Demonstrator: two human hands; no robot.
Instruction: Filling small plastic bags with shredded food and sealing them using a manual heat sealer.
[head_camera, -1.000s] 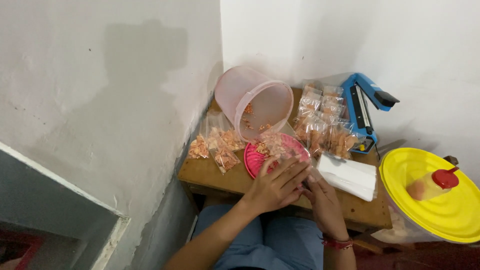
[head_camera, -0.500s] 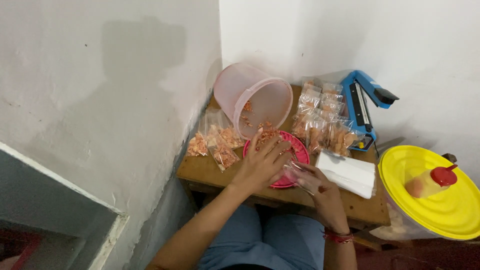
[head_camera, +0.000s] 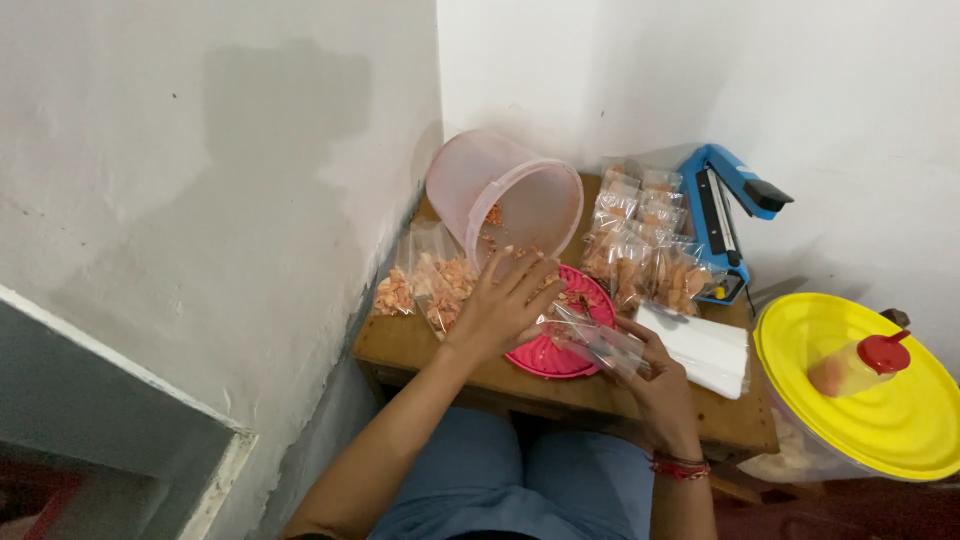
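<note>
My left hand (head_camera: 500, 300) reaches over the far side of a pink ribbed plate (head_camera: 545, 355), fingers spread over orange snack pieces (head_camera: 578, 297) lying on it. What it grasps is hidden under the palm. My right hand (head_camera: 645, 375) holds a small clear plastic bag (head_camera: 600, 340) by the plate's right edge. A pink translucent tub (head_camera: 505, 205) lies tipped on its side behind the plate, with a few orange pieces inside.
Filled clear packets lie at the left (head_camera: 430, 280) and in a pile at the back right (head_camera: 645, 245). A blue heat sealer (head_camera: 725, 215) stands by the wall. A stack of empty white bags (head_camera: 705, 350) lies at the right. A yellow lid (head_camera: 860, 400) carries a red-capped bottle (head_camera: 850, 365).
My left hand moved from the plate's near edge up over the snack pieces. My right hand lifted the clear bag toward the plate's right side.
</note>
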